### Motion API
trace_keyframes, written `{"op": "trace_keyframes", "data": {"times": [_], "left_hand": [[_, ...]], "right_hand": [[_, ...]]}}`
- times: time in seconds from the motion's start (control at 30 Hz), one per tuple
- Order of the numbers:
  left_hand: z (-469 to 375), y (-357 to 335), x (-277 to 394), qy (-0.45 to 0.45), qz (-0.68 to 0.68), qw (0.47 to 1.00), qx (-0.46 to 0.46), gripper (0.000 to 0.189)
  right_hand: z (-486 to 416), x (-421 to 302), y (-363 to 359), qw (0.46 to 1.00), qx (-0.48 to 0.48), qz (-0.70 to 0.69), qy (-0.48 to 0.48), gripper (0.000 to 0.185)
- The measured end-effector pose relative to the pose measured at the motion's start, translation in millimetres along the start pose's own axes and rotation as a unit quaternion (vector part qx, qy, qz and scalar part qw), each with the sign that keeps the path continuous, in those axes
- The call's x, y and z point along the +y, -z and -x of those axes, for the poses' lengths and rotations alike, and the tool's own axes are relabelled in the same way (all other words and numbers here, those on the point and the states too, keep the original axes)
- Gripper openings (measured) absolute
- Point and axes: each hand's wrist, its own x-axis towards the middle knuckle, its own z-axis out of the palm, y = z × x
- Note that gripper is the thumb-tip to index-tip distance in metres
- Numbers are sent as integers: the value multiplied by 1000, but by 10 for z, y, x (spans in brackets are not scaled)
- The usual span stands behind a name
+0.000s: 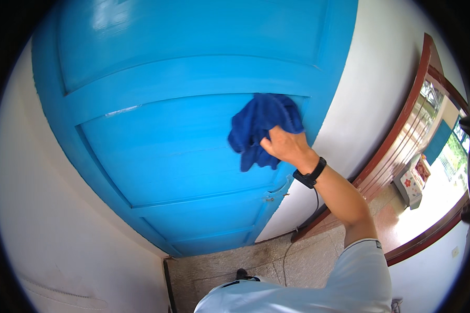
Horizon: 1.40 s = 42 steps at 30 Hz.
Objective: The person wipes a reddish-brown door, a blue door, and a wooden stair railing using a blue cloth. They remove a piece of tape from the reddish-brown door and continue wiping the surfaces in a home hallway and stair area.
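My right hand (288, 145) is closed on a bunched dark blue cloth (260, 117), which rests against the right part of a recessed panel in a bright blue door (156, 156). The cloth's lower edge hangs loose below my fingers. A black band with a dark device sits on my right wrist. Lower down, near the door's right edge, is a small latch or bolt (272, 197) painted partly blue. My left hand is out of view.
White walls stand left (82, 219) and right of the door. At the right, a reddish-brown framed doorway (399, 133) opens onto a bright area with a flower-patterned cloth-covered object (411, 184). A thin cable (285, 262) runs across the stone-like floor (309, 258).
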Motion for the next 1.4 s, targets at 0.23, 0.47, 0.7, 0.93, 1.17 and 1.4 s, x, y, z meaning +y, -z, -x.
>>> {"op": "trace_keyframes", "data": {"times": [0.23,0.47,0.7,0.93,1.17,1.4], "left_hand": [[62,86,116,-25,-24,999,17,60],[379,139,186,-64,-19,996,59,64],[823,-87,-254,38,-15,999,-17,76],[1115,7,-494,23,-100,993,-53,62],[913,116,-121,75,51,996,-14,60],[772,77,-68,154,127,979,-30,52]], "right_hand": [[273,-75,-290,982,63,-25,-177,73],[854,-632,-861,956,-30,-57,-287,69],[1939,-1153,-1309,957,-156,-13,-246,54],[2333,-1212,-1237,969,-113,-112,-190,24],[2339,-1196,-1085,968,-140,-165,-128,25],[2051,-1804,-1156,967,-130,-209,-60,29]]}}
